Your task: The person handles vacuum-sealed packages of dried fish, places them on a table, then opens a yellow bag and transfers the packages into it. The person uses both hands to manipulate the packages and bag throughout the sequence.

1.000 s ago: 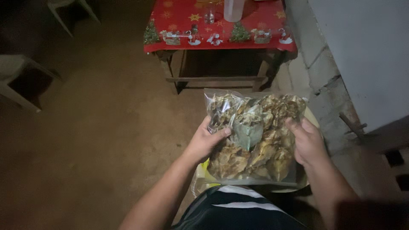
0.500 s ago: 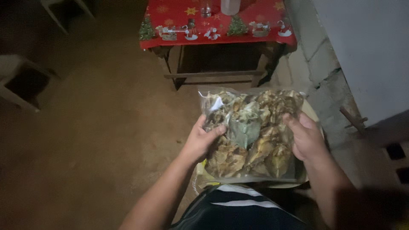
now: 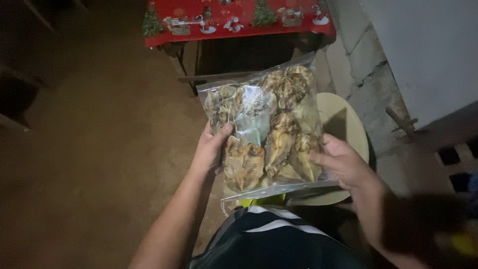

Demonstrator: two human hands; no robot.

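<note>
Bag (image 3: 264,129) of dried, brownish pieces, clear plastic and flat, is what we have between our 2 hands, held up in front of us above the earth floor (image 3: 99,149) and partly over a pale round tray (image 3: 348,134). Our left hand (image 3: 211,149) takes its left edge, thumb on the front face and fingers (image 3: 208,133) wrapped behind, pinching the film. Our right hand (image 3: 343,164) grips the lower right corner, thumb pressed on the front, the other fingers curled under where we cannot see them.

We judge the bag light for its bulk, the film soft and rather slippery, sagging wherever it is unsupported. The contents look brittle and would likely crumble under a squeeze, so we would hold it at the edges or the bottom seam, not across the middle.

Beyond the bag stands a wooden worktop (image 3: 239,50) under a red cloth (image 3: 234,25), beside a rough block wall (image 3: 368,65).
</note>
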